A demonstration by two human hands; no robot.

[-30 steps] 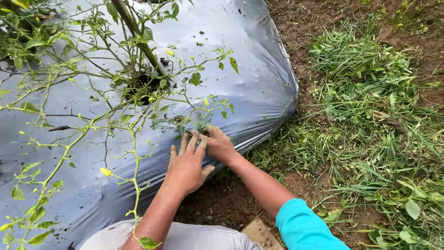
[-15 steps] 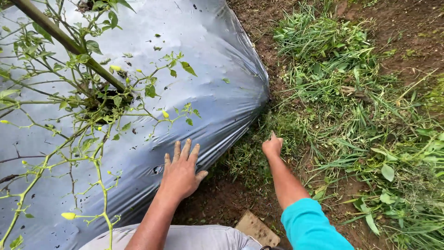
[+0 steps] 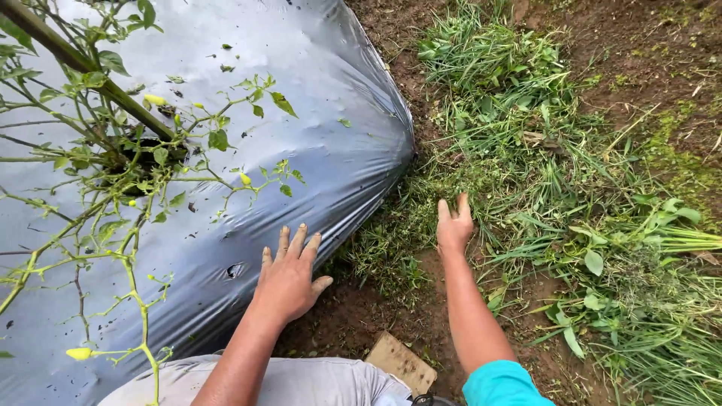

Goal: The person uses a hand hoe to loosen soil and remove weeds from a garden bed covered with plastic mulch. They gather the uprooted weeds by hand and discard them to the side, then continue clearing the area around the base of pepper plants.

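The silver plastic mulch sheet covers the raised bed across the upper left. Cut grass and weeds lie over the soil on the right, just beside the sheet's edge. A chili plant rises through a hole in the sheet, its thin branches carrying small yellow fruits. The left hand rests palm down on the sloping side of the sheet, forearm extended forward, fingers straight and spread apart; its grip is open and clamps nothing. The right hand reaches forward at the end of a straight arm in a teal sleeve, palm down over the weeds at the sheet's lower edge, fingers extended and loosely together, holding nothing. A small wooden board lies on the bare soil between the forearms.
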